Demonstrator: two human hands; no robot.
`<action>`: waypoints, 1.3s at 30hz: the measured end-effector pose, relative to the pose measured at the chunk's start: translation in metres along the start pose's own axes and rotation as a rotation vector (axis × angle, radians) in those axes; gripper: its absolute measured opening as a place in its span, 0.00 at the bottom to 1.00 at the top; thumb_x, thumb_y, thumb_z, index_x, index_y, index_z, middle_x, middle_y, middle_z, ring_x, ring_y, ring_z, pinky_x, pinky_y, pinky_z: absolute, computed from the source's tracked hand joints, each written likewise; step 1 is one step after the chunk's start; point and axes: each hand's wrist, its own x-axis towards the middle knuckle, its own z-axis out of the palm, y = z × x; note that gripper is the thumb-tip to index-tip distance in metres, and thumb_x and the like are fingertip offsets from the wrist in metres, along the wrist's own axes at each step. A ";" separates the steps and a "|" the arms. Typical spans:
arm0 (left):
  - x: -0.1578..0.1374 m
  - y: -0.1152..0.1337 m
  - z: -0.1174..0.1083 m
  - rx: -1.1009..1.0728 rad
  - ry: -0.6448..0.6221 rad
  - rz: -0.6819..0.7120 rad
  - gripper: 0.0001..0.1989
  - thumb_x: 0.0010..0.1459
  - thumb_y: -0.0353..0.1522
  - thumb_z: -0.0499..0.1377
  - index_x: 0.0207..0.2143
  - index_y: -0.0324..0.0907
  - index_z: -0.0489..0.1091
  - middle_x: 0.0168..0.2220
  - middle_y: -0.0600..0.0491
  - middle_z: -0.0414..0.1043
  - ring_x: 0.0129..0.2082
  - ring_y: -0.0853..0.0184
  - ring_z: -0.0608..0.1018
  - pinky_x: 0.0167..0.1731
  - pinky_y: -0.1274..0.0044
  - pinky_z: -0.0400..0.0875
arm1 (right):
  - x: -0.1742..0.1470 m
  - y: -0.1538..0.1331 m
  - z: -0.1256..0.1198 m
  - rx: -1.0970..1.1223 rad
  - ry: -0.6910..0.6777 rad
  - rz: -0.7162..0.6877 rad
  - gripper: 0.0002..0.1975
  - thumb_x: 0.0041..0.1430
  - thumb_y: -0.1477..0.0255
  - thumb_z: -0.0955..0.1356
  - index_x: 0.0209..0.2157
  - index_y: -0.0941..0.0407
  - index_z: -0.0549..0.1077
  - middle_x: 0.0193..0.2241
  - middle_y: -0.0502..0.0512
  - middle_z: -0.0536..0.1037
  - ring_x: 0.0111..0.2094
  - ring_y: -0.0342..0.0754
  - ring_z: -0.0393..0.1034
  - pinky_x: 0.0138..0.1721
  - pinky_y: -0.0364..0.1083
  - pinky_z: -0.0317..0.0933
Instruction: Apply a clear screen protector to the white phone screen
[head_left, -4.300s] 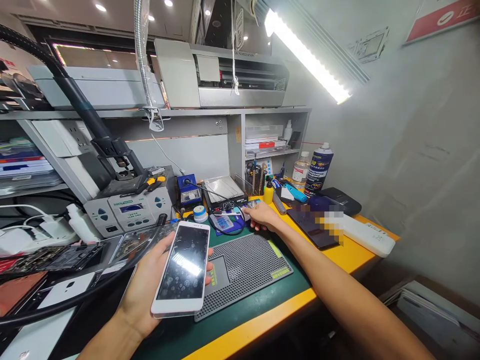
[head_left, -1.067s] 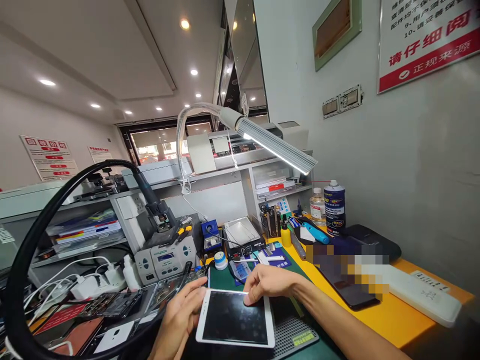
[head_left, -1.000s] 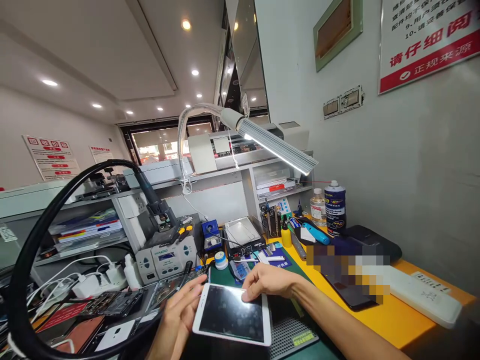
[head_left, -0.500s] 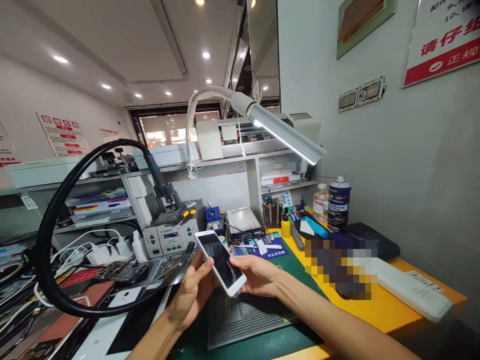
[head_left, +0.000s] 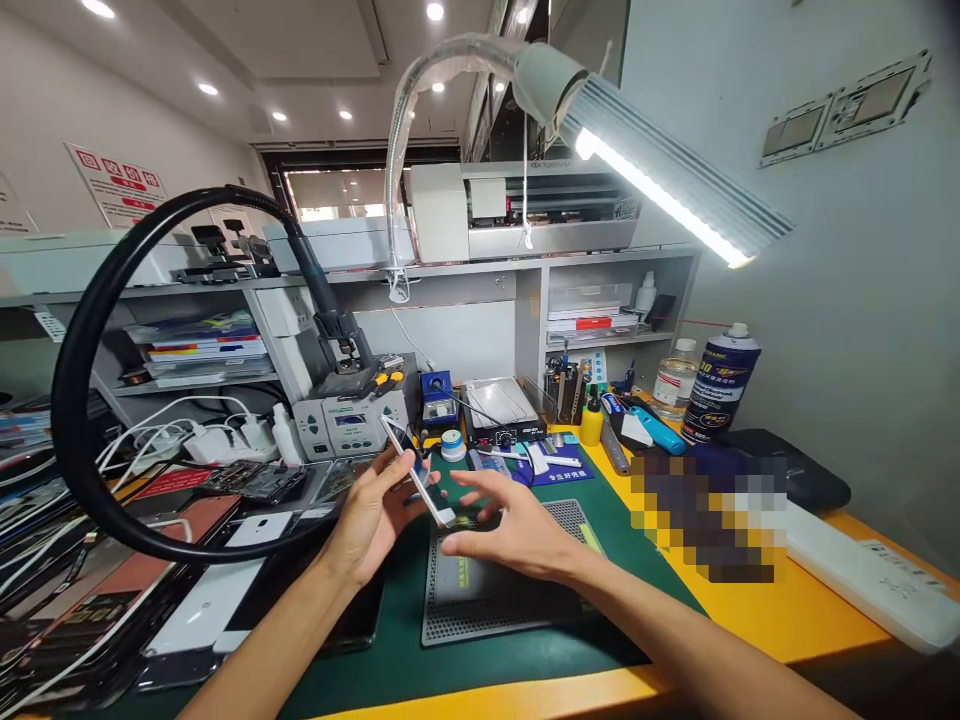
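A white smartphone (head_left: pixel 415 470) with a dark screen is tilted nearly edge-on above the work mat. My left hand (head_left: pixel 373 512) grips it along its left side, thumb on the front edge. My right hand (head_left: pixel 517 530) is just right of the phone's lower end, fingers apart and curved, with nothing in it. Below both hands lies a grey perforated pad (head_left: pixel 480 610) on the green mat (head_left: pixel 637 570). Part of the phone's back is hidden by the left fingers.
A black hose (head_left: pixel 67 400) loops at the left, over phones and cables. Behind stand a grey soldering station (head_left: pixel 349 425), a small white jar (head_left: pixel 452 446) and a yellow bottle (head_left: pixel 591 422). A lit lamp (head_left: pixel 667 170) hangs overhead. A spray can (head_left: pixel 721 385) stands at the right.
My right hand has let go of the phone and opened beside it. The phone has turned from screen-facing to nearly edge-on in my left hand. The camera view has shifted downward.
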 end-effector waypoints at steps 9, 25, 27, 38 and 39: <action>-0.006 -0.002 0.003 -0.014 -0.066 -0.070 0.11 0.56 0.30 0.67 0.41 0.42 0.72 0.37 0.50 0.77 0.44 0.56 0.81 0.45 0.64 0.79 | -0.004 -0.004 0.008 -0.095 -0.027 -0.051 0.25 0.49 0.57 0.77 0.47 0.56 0.80 0.42 0.56 0.81 0.41 0.50 0.74 0.44 0.49 0.67; -0.003 0.001 -0.001 -0.055 -0.076 -0.103 0.11 0.54 0.31 0.68 0.40 0.41 0.74 0.42 0.46 0.79 0.43 0.55 0.82 0.46 0.63 0.79 | -0.001 -0.004 0.003 0.154 -0.066 0.083 0.27 0.50 0.58 0.77 0.50 0.56 0.79 0.46 0.59 0.81 0.43 0.53 0.76 0.48 0.53 0.69; -0.003 0.002 -0.001 -0.056 -0.072 -0.097 0.12 0.54 0.31 0.68 0.41 0.40 0.74 0.42 0.46 0.79 0.43 0.55 0.82 0.45 0.64 0.79 | 0.000 -0.004 0.002 0.240 -0.077 0.105 0.29 0.51 0.59 0.77 0.53 0.55 0.77 0.51 0.60 0.79 0.46 0.54 0.76 0.50 0.53 0.68; -0.002 0.003 -0.002 -0.041 -0.053 -0.078 0.12 0.55 0.31 0.68 0.41 0.40 0.74 0.42 0.46 0.79 0.44 0.54 0.81 0.45 0.63 0.79 | 0.005 -0.007 -0.003 0.194 0.035 0.062 0.18 0.56 0.57 0.73 0.39 0.57 0.83 0.37 0.57 0.84 0.38 0.51 0.76 0.43 0.49 0.68; -0.002 0.003 -0.003 -0.038 -0.049 -0.077 0.12 0.55 0.31 0.68 0.41 0.40 0.74 0.42 0.46 0.79 0.44 0.53 0.81 0.45 0.63 0.79 | 0.005 -0.007 -0.004 0.174 0.057 0.053 0.18 0.56 0.57 0.73 0.37 0.58 0.83 0.35 0.56 0.84 0.36 0.50 0.75 0.40 0.48 0.67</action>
